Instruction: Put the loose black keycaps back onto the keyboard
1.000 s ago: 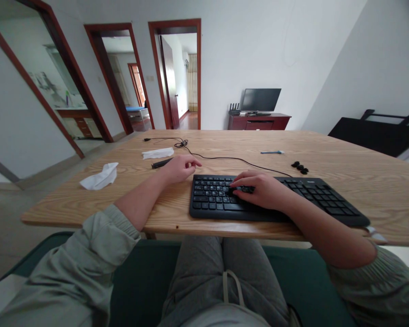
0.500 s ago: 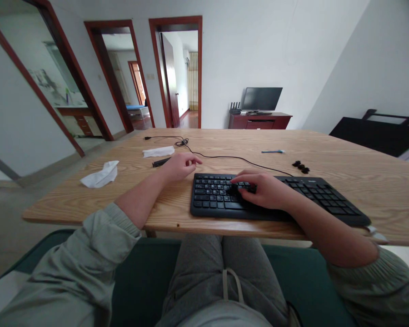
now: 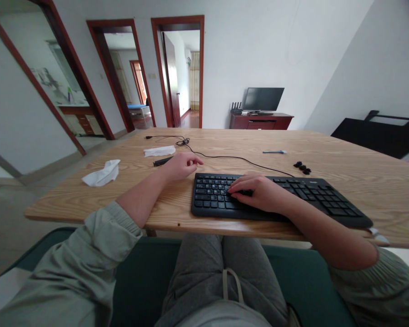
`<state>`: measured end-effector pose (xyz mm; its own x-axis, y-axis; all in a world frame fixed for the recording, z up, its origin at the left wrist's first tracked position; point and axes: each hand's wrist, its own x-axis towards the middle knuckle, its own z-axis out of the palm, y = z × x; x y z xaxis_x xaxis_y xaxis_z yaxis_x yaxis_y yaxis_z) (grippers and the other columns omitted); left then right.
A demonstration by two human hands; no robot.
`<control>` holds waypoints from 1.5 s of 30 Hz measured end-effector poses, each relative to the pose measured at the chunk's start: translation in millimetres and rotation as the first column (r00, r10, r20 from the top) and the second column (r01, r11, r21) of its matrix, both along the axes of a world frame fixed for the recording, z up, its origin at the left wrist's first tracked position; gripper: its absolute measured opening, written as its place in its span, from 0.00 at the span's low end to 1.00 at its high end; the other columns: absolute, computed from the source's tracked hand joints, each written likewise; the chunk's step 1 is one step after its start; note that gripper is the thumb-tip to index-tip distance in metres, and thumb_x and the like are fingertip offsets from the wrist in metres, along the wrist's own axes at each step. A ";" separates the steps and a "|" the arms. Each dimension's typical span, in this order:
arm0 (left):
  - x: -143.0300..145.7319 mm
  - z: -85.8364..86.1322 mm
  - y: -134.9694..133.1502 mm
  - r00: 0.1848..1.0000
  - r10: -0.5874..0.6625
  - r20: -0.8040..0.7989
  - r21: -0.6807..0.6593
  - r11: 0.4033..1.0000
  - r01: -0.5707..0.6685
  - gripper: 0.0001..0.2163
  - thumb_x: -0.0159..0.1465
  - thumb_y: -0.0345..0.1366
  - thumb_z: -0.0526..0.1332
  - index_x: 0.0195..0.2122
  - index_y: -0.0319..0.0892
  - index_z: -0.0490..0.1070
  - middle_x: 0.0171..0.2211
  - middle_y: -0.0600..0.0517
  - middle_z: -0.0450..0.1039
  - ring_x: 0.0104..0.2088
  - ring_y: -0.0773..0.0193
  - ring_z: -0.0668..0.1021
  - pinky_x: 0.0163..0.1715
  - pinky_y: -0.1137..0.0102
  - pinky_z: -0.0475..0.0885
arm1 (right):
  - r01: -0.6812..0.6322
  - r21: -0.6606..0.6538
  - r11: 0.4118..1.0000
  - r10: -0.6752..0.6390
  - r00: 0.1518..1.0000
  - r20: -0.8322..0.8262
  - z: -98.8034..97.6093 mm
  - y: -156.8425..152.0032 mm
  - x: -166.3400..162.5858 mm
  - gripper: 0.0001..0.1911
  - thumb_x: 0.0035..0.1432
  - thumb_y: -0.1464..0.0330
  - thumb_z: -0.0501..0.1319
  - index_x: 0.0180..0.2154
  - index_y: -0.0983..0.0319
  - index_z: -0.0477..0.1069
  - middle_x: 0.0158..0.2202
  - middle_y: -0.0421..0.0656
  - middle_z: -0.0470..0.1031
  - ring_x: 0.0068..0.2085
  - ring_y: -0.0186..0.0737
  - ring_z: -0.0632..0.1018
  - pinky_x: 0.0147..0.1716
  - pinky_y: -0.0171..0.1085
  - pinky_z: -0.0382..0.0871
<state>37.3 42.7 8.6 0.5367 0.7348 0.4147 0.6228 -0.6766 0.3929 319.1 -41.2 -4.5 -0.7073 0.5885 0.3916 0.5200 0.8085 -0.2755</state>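
A black keyboard (image 3: 207,211) lies near the table's front edge, its cable running to the back left. My right hand (image 3: 259,193) is over the keyboard's left-centre keys. Its thumb and fingertips are drawn close together at the keys; anything between them is hidden. To the left of the keyboard, my left hand (image 3: 182,165) rests near the tabletop with its fingers loosely bent and the forefinger stretched out, holding nothing visible. A slim black object (image 3: 162,161) lies partly hidden behind that hand.
Two white tissues, one crumpled (image 3: 102,173) and one flat (image 3: 159,151), lie on the wooden table (image 3: 136,181) at left. Farther right are a blue toothbrush-like stick (image 3: 273,151) and several small black pieces (image 3: 302,168). A coiled cable (image 3: 183,142) lies toward the back.
My right hand has lowered onto the keys, its thumb moving closer to the fingers. The small black piece seen at its fingertips is now hidden. My left hand has hardly moved.
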 end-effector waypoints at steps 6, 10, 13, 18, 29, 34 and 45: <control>-0.2 -1.0 0.5 1.000 -0.003 -0.005 -0.001 1.000 0.003 0.13 0.58 0.29 0.57 0.40 0.39 0.79 0.32 0.51 0.77 0.29 0.68 0.73 0.31 0.72 0.65 | -0.010 0.020 1.000 0.010 1.000 0.014 0.4 -2.7 -2.0 0.10 0.60 0.70 0.59 0.40 0.60 0.79 0.39 0.42 0.80 0.39 0.36 0.79 0.45 0.36 0.71; 0.1 -0.3 -0.2 1.000 0.003 -0.010 -0.001 1.000 -0.003 0.13 0.58 0.29 0.57 0.40 0.39 0.79 0.33 0.51 0.77 0.30 0.67 0.73 0.31 0.72 0.66 | 0.102 0.034 0.994 -0.103 0.994 0.032 -1.9 -2.3 -3.8 0.10 0.58 0.68 0.60 0.41 0.59 0.78 0.38 0.42 0.80 0.38 0.38 0.79 0.43 0.38 0.71; 0.7 0.9 -1.4 1.000 0.004 -0.012 0.003 1.000 -0.004 0.13 0.58 0.28 0.57 0.40 0.39 0.79 0.33 0.50 0.77 0.30 0.68 0.73 0.32 0.72 0.66 | 0.149 0.058 0.987 -0.151 0.988 0.025 -3.4 -0.7 -3.3 0.10 0.57 0.68 0.61 0.40 0.59 0.78 0.37 0.43 0.79 0.38 0.39 0.78 0.43 0.39 0.71; 0.9 1.7 -2.1 1.000 0.005 -0.017 0.000 1.000 -0.005 0.13 0.58 0.28 0.57 0.40 0.39 0.79 0.32 0.51 0.77 0.30 0.68 0.73 0.31 0.72 0.66 | 0.021 0.069 0.997 -0.022 1.000 0.021 -4.1 2.2 -2.0 0.10 0.58 0.70 0.60 0.40 0.60 0.79 0.39 0.44 0.79 0.39 0.37 0.78 0.44 0.37 0.71; 2.0 -0.7 -1.7 0.999 -0.005 -0.039 -0.002 1.000 0.004 0.14 0.57 0.28 0.56 0.40 0.38 0.79 0.35 0.50 0.78 0.32 0.66 0.74 0.33 0.72 0.67 | -0.005 0.182 0.983 -0.021 0.989 0.145 3.8 -19.1 -3.4 0.15 0.53 0.72 0.60 0.43 0.63 0.79 0.43 0.47 0.79 0.40 0.42 0.76 0.44 0.41 0.70; 4.4 -2.9 -2.5 0.997 -0.022 -0.071 -0.018 1.000 0.021 0.14 0.58 0.29 0.56 0.41 0.38 0.78 0.35 0.50 0.77 0.32 0.66 0.74 0.33 0.72 0.67 | 0.003 0.167 0.986 -0.030 0.987 0.161 8.0 -19.0 -7.0 0.16 0.53 0.74 0.58 0.42 0.63 0.79 0.44 0.46 0.79 0.41 0.42 0.75 0.46 0.41 0.69; 8.8 -9.6 -2.8 0.994 -0.049 -0.094 -0.048 0.998 0.044 0.14 0.58 0.29 0.55 0.40 0.38 0.78 0.37 0.49 0.78 0.35 0.65 0.76 0.38 0.72 0.71 | 0.108 0.245 0.963 -0.150 0.976 0.158 -2.6 -31.7 -13.7 0.17 0.55 0.69 0.58 0.44 0.65 0.79 0.46 0.47 0.78 0.43 0.47 0.71 0.48 0.46 0.64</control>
